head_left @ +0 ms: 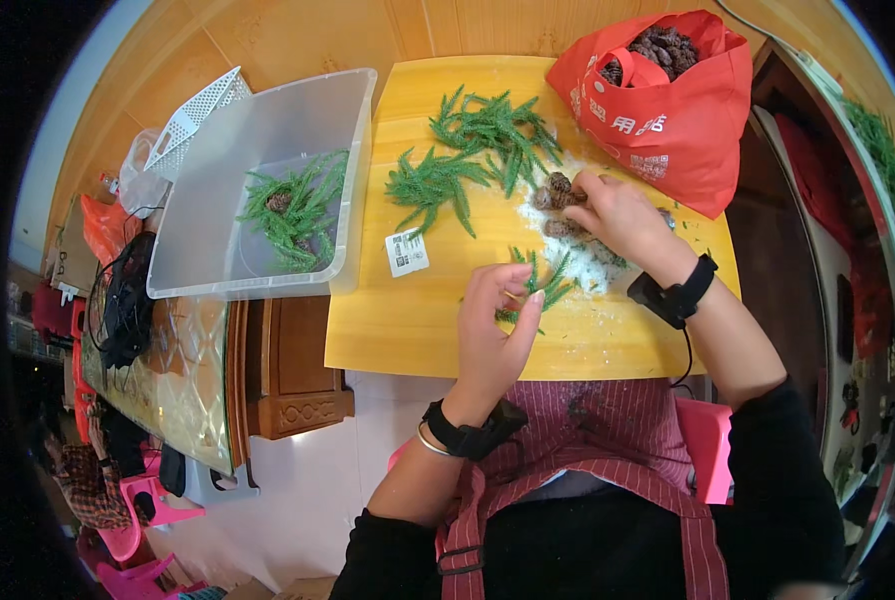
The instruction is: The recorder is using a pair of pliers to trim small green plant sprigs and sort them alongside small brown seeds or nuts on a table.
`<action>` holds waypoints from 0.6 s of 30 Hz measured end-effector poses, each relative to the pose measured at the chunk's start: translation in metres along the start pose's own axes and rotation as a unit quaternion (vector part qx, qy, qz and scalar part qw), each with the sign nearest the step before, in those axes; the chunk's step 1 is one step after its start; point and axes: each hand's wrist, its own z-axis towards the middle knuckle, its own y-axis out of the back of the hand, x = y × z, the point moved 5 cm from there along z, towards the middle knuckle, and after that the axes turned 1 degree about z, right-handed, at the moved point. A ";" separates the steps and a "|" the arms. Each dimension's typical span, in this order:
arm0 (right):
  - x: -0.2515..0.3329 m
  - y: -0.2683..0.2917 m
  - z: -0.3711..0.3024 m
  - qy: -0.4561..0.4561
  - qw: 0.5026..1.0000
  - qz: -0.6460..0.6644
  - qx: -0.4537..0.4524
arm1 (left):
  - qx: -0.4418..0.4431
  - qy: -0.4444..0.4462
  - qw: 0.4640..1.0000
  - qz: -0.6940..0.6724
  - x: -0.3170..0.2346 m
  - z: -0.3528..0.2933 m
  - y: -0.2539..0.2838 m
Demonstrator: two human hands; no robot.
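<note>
My right hand [622,218] reaches over a pile of white flakes [592,272], its thumb and fingers closed on a small brown pine cone [559,186]. Another pine cone [563,228] lies just below those fingers. Closer to me, my left hand [495,318] is curled with thumb and forefinger around a small green artificial pine sprig [549,288]; part of the sprig is hidden behind the hand. Farther back on the yellow table [407,330] lie a bushy green sprig [492,130] and a separate one [435,188].
A clear plastic bin [217,150] at the left holds a green sprig cluster with a pine cone [279,202]. At the back right stands a red bag [657,120] full of pine cones [667,50]. A white label card [406,252] lies near the bin. A white perforated basket [195,122] is behind it.
</note>
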 end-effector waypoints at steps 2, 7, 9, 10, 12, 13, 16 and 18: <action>0.003 -0.008 -0.001 0.007 1.000 -0.008 0.010 | 0.014 0.024 0.999 -0.040 0.004 -0.002 -0.001; 0.009 0.005 -0.001 0.004 1.000 0.021 0.002 | 0.024 0.051 0.994 -0.089 0.007 -0.003 -0.005; 0.018 0.022 -0.006 0.019 0.999 0.024 -0.024 | 0.027 0.049 0.994 -0.095 0.004 -0.002 -0.007; 0.030 0.028 -0.009 0.040 0.995 0.091 -0.025 | 0.020 0.086 0.985 -0.147 -0.001 -0.002 -0.004; 0.048 0.040 -0.021 0.057 0.986 0.155 -0.023 | 0.014 0.126 0.971 -0.203 -0.003 -0.002 -0.004; 0.060 0.043 -0.029 0.071 0.978 0.197 0.001 | 0.026 0.150 0.953 -0.262 -0.002 -0.003 -0.006; 0.079 0.049 -0.049 0.106 0.965 0.238 0.027 | 0.080 0.177 0.928 -0.319 -0.001 -0.004 -0.013; 0.084 0.050 -0.059 0.134 0.960 0.246 0.019 | 0.121 0.187 0.921 -0.319 0.001 -0.007 -0.019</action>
